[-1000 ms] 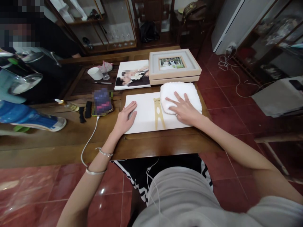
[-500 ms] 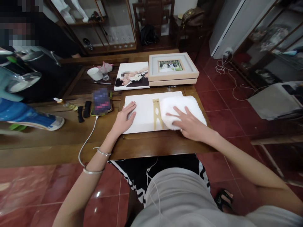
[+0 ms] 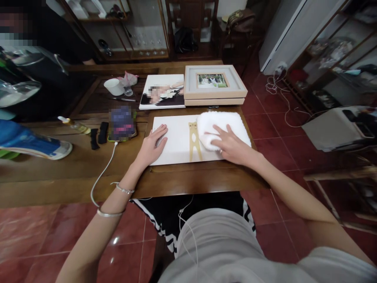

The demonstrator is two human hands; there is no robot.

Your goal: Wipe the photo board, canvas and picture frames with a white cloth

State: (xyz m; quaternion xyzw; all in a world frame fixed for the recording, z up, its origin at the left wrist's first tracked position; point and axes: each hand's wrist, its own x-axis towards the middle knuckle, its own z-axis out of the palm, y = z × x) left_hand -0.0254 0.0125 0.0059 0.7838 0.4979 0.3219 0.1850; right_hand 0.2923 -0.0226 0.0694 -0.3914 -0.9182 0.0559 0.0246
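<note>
Leftmost on the brown wooden table [image 3: 182,181], a blue plastic bottle [image 3: 32,137] lies on its side, with a white-topped glass dropper bottle [image 3: 77,125] and two small black strips [image 3: 98,135] next to it. Then comes a phone-like device with a blurred dark-blue screen [image 3: 122,122], plugged into a white cable [image 3: 106,169], presumably for charging.

The left hand [image 3: 153,146] rests open, palm down, on the near-left part of a flat white rectangular panel [image 3: 176,137] — probably to keep it from sliding. Behind that, a white-edged photo print [image 3: 161,92] lies beside a stack topped by a pale wooden picture frame [image 3: 191,95], seemingly set back to leave room.

A tan cat-shaped figure [image 3: 193,129] is on the panel; whether printed or loose, I cannot tell. Just right of it, a fluffy white cloth [image 3: 237,124] covers the panel's right side, pressed under the open, spread-fingered right hand [image 3: 235,148] — flat, perhaps to spread the pressure.
</note>
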